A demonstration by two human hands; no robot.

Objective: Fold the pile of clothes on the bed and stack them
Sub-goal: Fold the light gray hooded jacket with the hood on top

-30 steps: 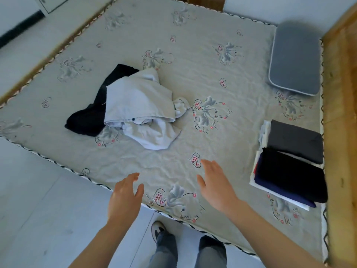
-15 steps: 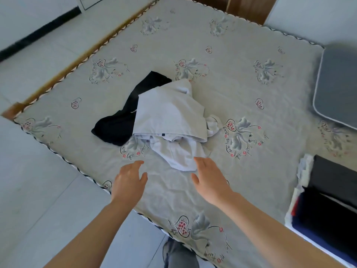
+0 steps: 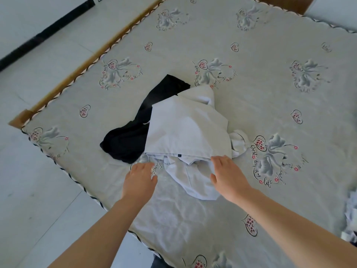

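Left hand: my left hand point(image 3: 139, 176) is stretched out over the bed, palm down, just beside the near-left corner of the pale garment; whether it touches the sheet I cannot tell.
Left fingers: my fingers point(image 3: 144, 165) lie straight and close together, the thumb a little apart toward the cloth, and they pinch nothing.
Right hand: my right hand point(image 3: 228, 174) reaches over the near part of the pale garment, palm down, with the cloth showing on both sides of it.
Right fingers: these fingers point(image 3: 222, 159) are straight and slightly spread, their tips at the folded front edge of the cloth; they look to be on it or just above it, and I cannot tell which. Nothing is gripped.
Pale garment: the light grey-blue garment point(image 3: 185, 128) lies crumpled in the middle of the bed, a broad flat panel on top and bunched folds below it toward me, with a small rolled bit sticking out at its right.
Black garment: a black garment point(image 3: 127, 140) lies to the left of the pale one and partly under it, one end showing beyond the pale cloth's far edge.
Bed: the bed point(image 3: 270, 105) has a light sheet printed with grey flowers and red hearts, wrinkled in front of my arms.
Right edge: a bit of white and dark cloth point(image 3: 352, 221) shows at the frame's right border, well apart from the pile; too cut off to make out.
Floor: pale floor tiles point(image 3: 34, 200) lie to the left of the bed.
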